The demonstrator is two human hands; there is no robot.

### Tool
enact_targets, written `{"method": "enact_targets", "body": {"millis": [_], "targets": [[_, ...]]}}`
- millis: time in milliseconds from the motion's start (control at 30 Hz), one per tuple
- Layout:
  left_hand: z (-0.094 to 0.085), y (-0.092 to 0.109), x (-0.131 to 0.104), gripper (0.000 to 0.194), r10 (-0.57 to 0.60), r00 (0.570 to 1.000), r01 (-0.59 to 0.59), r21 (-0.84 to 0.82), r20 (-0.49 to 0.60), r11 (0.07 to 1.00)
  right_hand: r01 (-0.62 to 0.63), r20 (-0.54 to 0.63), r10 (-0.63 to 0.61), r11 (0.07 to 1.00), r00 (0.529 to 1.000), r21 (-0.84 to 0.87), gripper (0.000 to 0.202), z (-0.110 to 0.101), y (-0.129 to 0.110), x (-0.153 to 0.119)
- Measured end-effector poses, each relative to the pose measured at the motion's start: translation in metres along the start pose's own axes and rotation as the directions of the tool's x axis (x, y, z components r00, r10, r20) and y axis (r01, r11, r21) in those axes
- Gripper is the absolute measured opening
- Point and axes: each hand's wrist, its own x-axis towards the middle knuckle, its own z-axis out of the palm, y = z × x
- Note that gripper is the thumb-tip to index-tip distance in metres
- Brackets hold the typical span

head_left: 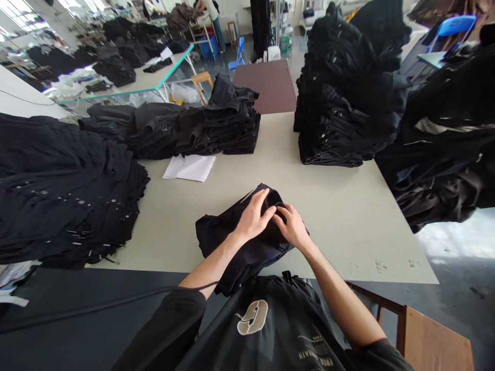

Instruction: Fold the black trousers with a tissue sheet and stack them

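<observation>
A dark garment [228, 226], bunched and partly folded, lies on the pale table in front of me and hangs over its near edge. My left hand [253, 215] grips its upper part, with thumb and fingers curled on the cloth. Close beside it, my right hand [292, 224] pinches the same garment near an opening in the fabric. The two thumbs almost meet there. Cloth and fingers hide the exact grip, and I cannot tell which kind of garment it is.
Dark folded garments form a tall stack [344, 103] at the back right, a lower row [185, 126] at the back left and a wide pile [62, 190] at left. White paper [189, 168] lies on the table [348, 221]. A wooden stool [436, 335] stands at lower right.
</observation>
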Motion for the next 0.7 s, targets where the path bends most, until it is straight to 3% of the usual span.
{"method": "enact_targets", "body": {"millis": [100,233,367,467,533,600,633,667,700], "targets": [[0.006,-0.002,-0.010,0.071,0.091,0.980,-0.100,0.040,0.176,0.994,-0.094,0.131,0.067,0.974,0.989,0.205,0.051,-0.012,0.013,0.022],[0.024,-0.018,-0.016,0.071,0.145,0.963,-0.181,0.150,0.225,0.972,-0.226,0.297,0.108,0.888,0.949,0.401,0.058,-0.025,0.023,0.045],[0.037,-0.022,-0.007,0.052,0.187,0.913,-0.255,0.151,0.362,0.955,-0.206,0.309,0.090,0.908,0.947,0.366,0.058,-0.015,0.034,0.065],[0.016,-0.018,-0.013,0.036,0.229,0.895,-0.282,0.088,0.382,0.955,-0.240,0.280,0.158,0.927,0.947,0.288,0.060,-0.002,0.043,0.074],[-0.015,-0.026,-0.031,0.034,0.175,0.954,-0.205,0.100,0.244,0.974,-0.274,0.248,0.219,0.936,0.944,0.219,0.059,0.003,0.048,0.073],[-0.054,-0.051,-0.063,0.034,0.010,0.997,0.000,0.126,-0.078,0.992,-0.253,0.194,0.220,0.953,0.956,0.168,0.058,0.004,0.053,0.064],[-0.073,-0.070,-0.083,0.036,-0.089,0.957,0.123,0.108,-0.276,0.987,-0.228,0.172,0.199,0.959,0.965,0.170,0.060,0.003,0.057,0.056],[-0.091,-0.091,-0.106,0.042,-0.188,0.867,0.242,0.061,-0.461,0.968,-0.208,0.158,0.179,0.958,0.971,0.195,0.065,0.002,0.061,0.048],[-0.105,-0.113,-0.129,0.047,-0.294,0.737,0.360,-0.016,-0.609,0.933,-0.205,0.150,0.172,0.949,0.974,0.241,0.071,0.000,0.067,0.037]]}}
